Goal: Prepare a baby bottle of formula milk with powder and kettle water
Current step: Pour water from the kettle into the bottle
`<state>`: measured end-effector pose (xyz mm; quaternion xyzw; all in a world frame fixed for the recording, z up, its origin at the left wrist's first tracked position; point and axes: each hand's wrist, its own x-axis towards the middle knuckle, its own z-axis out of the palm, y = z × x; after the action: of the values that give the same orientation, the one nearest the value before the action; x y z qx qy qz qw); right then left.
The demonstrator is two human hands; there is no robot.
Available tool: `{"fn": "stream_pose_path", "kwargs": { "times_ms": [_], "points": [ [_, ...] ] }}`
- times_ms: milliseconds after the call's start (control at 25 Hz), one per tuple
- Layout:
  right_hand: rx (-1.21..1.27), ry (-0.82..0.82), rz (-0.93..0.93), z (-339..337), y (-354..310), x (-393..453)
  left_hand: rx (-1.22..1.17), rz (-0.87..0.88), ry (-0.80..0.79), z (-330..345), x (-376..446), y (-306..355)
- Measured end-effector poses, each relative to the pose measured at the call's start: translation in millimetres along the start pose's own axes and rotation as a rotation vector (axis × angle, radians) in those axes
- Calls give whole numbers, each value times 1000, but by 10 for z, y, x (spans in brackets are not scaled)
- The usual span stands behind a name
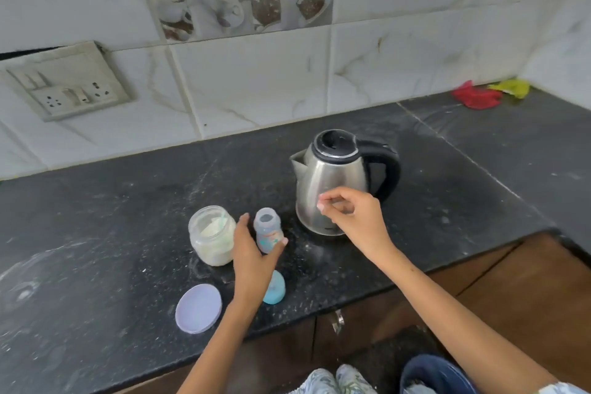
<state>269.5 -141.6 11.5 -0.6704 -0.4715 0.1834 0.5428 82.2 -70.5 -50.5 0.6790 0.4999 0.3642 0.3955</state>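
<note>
So the black stone countertop point(128, 217) is taking up most of the view, dusted with white specks, and the white marble-look tiled wall point(383, 67) is running behind it with a switch and socket plate point(67, 83) sitting on the left. The steel kettle point(332, 182) with its black lid and handle is standing upright toward the back right of the working spot, spout pointing left.

The left hand point(252, 253) is wrapping loosely around the baby bottle point(268, 229), thumb on its right side and fingers reaching up between it and the jar. The bottle is standing upright and open-topped on the counter, just right of the powder jar point(212, 235) and left of the kettle. The jar is open too, with pale powder and what looks like a scoop handle poking out.

The right hand point(351, 217) is hovering in front of the kettle body, fingers pinched narrow; can't tell if anything's actually between them.

The lilac jar lid point(198, 309) is lying flat near the counter edge, and the blue bottle cap point(275, 289) is sitting just right of it, partly behind the left wrist. Red and yellow cloths point(489, 93) are lying in the far corner.
</note>
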Motion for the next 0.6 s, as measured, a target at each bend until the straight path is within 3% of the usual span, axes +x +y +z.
{"fn": "stream_pose_path", "kwargs": {
  "times_ms": [200, 320, 440, 600],
  "points": [
    [-17, 211, -180, -547, -24, 226, 52, -36, 22, 149, 250, 19],
    [-206, 275, -385, -794, 65, 473, 43, -23, 69, 180, 294, 8],
    [-323, 194, -414, -946, 235, 692, 7, -47, 96, 208, 312, 1],
    [-269, -19, -293, -1022, 384, 934, -16, -58, 123, 269, 316, -14]
  ]
}}
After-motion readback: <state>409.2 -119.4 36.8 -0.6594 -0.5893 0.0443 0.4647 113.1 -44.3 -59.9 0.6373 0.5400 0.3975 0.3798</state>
